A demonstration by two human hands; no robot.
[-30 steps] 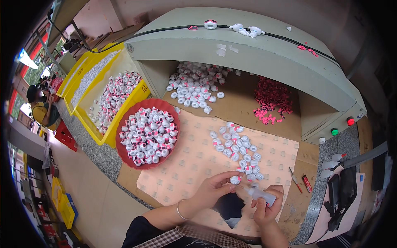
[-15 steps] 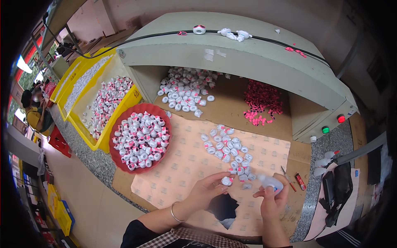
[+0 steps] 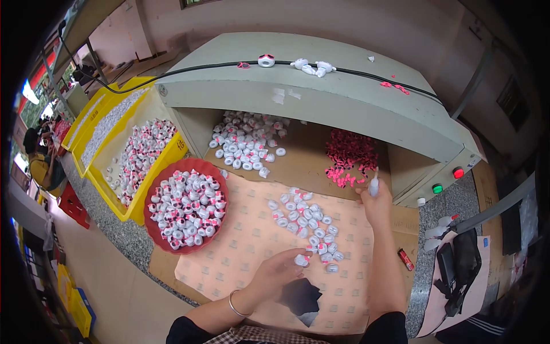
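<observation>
My left hand (image 3: 281, 269) rests on the pink cardboard sheet (image 3: 240, 246) and pinches a small white cap (image 3: 301, 260) at the near end of a cluster of white caps (image 3: 303, 221). My right hand (image 3: 375, 200) is stretched forward, holding a small white piece (image 3: 373, 184) upright, right beside the heap of small pink parts (image 3: 349, 157). A bracelet sits on my left wrist.
A red round tray (image 3: 189, 203) holds several white and pink caps. A yellow bin (image 3: 137, 166) at left holds more. A second pile of white caps (image 3: 249, 143) lies under the grey machine hood (image 3: 321, 92). Red and green buttons (image 3: 447, 180) are at right.
My right hand has left the spot next to my left hand and reached forward to the pink parts. My left hand stayed near the cap cluster.
</observation>
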